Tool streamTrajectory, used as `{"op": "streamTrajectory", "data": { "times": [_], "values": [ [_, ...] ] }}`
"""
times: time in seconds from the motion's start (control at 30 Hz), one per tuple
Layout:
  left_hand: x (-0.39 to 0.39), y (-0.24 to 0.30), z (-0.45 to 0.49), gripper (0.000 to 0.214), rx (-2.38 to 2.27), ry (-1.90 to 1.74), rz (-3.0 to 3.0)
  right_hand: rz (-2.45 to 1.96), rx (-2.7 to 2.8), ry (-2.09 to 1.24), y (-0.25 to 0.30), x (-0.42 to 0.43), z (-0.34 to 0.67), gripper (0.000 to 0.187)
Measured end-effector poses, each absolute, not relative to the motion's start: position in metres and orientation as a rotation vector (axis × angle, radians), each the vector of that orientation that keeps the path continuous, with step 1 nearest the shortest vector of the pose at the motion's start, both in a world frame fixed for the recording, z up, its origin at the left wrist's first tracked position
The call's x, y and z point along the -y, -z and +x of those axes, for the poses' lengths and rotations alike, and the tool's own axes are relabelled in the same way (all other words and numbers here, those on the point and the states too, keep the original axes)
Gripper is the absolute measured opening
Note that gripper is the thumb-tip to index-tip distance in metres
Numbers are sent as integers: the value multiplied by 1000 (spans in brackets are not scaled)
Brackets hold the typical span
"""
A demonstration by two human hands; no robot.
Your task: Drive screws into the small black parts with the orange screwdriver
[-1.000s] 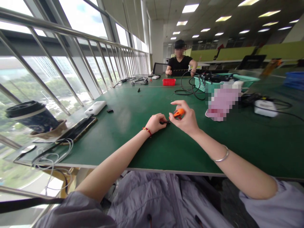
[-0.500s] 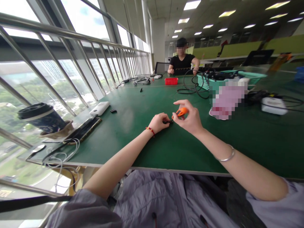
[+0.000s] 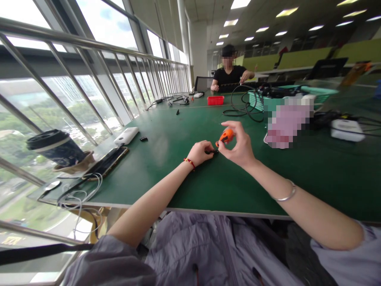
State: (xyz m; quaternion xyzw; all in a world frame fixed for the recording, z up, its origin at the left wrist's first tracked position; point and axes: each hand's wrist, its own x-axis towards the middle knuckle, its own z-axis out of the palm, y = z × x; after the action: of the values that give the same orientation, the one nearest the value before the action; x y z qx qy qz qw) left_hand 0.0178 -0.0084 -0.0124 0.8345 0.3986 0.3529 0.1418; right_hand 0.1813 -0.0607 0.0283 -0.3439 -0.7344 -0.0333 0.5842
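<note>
My right hand (image 3: 239, 147) is closed round the orange and black handle of a short, stubby screwdriver (image 3: 228, 136), its forefinger raised over the top. The tool tilts down and to the left; its tip is too small to make out. Close beside it, my left hand (image 3: 201, 153) rests on the green table with its fingers pinched on a small black part (image 3: 215, 151). Most of that part is hidden under the fingers, and its exact kind does not show. The tool's lower end is right by the part; whether they touch I cannot tell.
Left of my hands lie a small black piece (image 3: 143, 139), a white case (image 3: 126, 136), a phone (image 3: 114, 162) and a lidded cup (image 3: 56, 147). Farther back are a red box (image 3: 215, 100), a cable-filled teal basket (image 3: 256, 101) and a seated person (image 3: 228, 74).
The handle has turned a little in my right hand and shows more orange and black. My left hand stays on the black part. Across the table, the person's hand has risen slightly.
</note>
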Motion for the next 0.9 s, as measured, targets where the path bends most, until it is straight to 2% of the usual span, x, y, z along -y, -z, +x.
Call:
{"op": "streamTrajectory", "data": {
  "times": [0.07, 0.13, 0.2, 0.3, 0.37, 0.43, 0.53, 0.6, 0.67, 0.8, 0.9],
  "values": [
    [9, 11, 18, 7, -1177, -1006, 2402, -749, 1680, 105, -26, 58, 182, 64],
    [9, 10, 18, 8, -1182, -994, 2406, -776, 1667, 141, -26, 58, 182, 72],
    [9, 10, 18, 7, -1176, -990, 2413, -863, 1674, 180, -28, 60, 181, 65],
    [8, 12, 17, 6, -1170, -982, 2414, -983, 1658, 189, -32, 66, 180, 32],
    [8, 12, 17, 6, -1163, -980, 2414, -996, 1673, 139, -33, 66, 180, 21],
    [8, 12, 17, 5, -1164, -991, 2416, -934, 1702, 83, -32, 64, 181, 26],
    [9, 12, 18, 6, -1177, -1006, 2418, -825, 1687, 72, -30, 60, 182, 51],
    [9, 12, 18, 7, -1168, -1011, 2416, -834, 1675, 90, -29, 60, 182, 58],
    [9, 13, 18, 8, -1145, -1016, 2409, -902, 1680, 119, -30, 62, 182, 49],
    [8, 14, 17, 10, -1129, -1013, 2397, -962, 1740, 72, -34, 68, 181, 18],
    [8, 13, 18, 9, -1162, -1016, 2408, -900, 1749, 44, -33, 66, 181, 23]
  ]
}}
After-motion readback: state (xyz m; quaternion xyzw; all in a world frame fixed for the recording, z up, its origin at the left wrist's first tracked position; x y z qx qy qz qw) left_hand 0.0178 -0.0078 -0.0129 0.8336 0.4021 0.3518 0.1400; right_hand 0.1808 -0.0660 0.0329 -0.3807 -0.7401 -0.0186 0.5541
